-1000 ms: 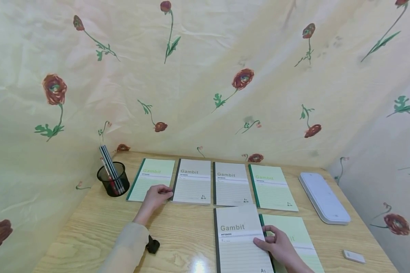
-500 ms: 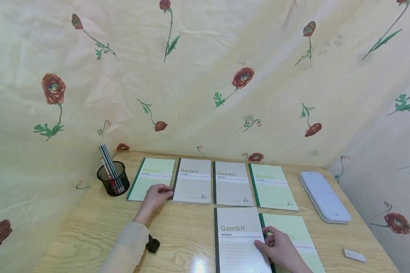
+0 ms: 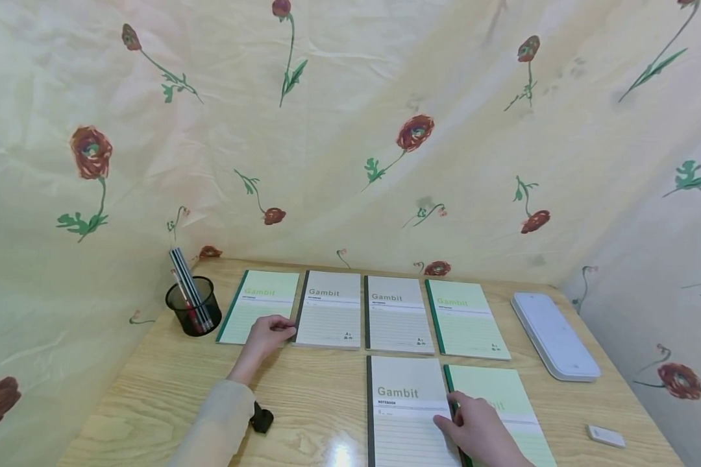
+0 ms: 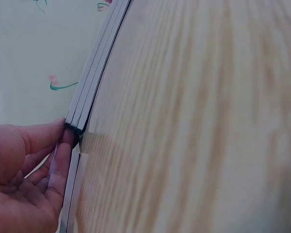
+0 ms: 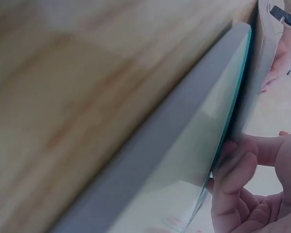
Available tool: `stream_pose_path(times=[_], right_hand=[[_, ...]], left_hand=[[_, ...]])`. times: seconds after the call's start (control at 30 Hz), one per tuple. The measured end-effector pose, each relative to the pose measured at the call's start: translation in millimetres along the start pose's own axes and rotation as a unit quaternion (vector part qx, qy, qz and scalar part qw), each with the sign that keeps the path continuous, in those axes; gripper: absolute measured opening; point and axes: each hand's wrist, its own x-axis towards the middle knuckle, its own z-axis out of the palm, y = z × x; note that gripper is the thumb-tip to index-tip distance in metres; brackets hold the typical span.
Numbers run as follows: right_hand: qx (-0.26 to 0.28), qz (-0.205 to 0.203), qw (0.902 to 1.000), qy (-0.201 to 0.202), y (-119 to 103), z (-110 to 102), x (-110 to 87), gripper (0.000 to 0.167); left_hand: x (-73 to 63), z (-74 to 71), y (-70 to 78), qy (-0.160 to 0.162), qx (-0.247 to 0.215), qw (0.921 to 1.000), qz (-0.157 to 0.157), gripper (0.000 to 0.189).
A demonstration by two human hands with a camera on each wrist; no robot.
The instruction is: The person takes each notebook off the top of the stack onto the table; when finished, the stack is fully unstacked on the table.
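My left hand has its thumb and fingertips at the lower left corner of a grey-covered notebook, pinching the dark spine; its wrist overlaps the green notebook to the left. In the left wrist view, thumb and index finger meet at the dark spine end. Nearer the front, a second grey notebook lies face up, its right edge held by my right hand with the thumb on the cover. Under that hand is a green notebook, partly hidden by it.
Another grey notebook and a green one complete the back row. A black mesh cup of pencils stands at the left, a white flat case at the right. A small white eraser-like block lies at front right.
The front grey notebook has come down and slightly toward me, so its top edge no longer overlaps the back row. My right hand stays at its edge; my left hand has not moved.
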Motion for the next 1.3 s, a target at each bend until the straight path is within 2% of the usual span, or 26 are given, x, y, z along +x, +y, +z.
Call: stream_pose_path(times=[0.2,0.33,0.53,0.67,0.8,1.03,1.3], right_hand=[[-0.021,-0.009,0.9997,0.003,-1,1,-1.3,0.042],[-0.032,-0.012,0.9994,0.005,-2,0,-1.6,0.034],[-0.025,-0.016,0.9996,0.005,-4,-3,-1.9,0.027],[-0.02,-0.014,0.9996,0.013,-9,-9,-0.5,0.033],[-0.024,-0.036,0.9985,0.034,-17,-13,3.0,0.043],[-0.024,-0.088,0.9947,0.048,-33,-14,19.1,0.043],[-0.014,-0.105,0.9937,0.034,-50,-19,45.7,0.039]], left_hand=[[1.4,0.8,1.0,0.001,0.002,1.0,0.001,0.013],[1.9,0.8,1.0,-0.001,0.001,1.0,0.005,0.012],[2.6,1.7,0.0,-0.005,-0.001,0.9999,0.01,0.012],[2.2,1.3,-0.4,-0.004,-0.003,0.9999,0.011,0.012],[0.9,0.7,0.4,-0.003,-0.008,1.0,0.005,0.013],[-1.9,0.1,1.9,0.0,-0.015,0.9999,0.001,0.014],[0.3,1.2,0.2,0.003,-0.008,0.9999,-0.01,0.014]])
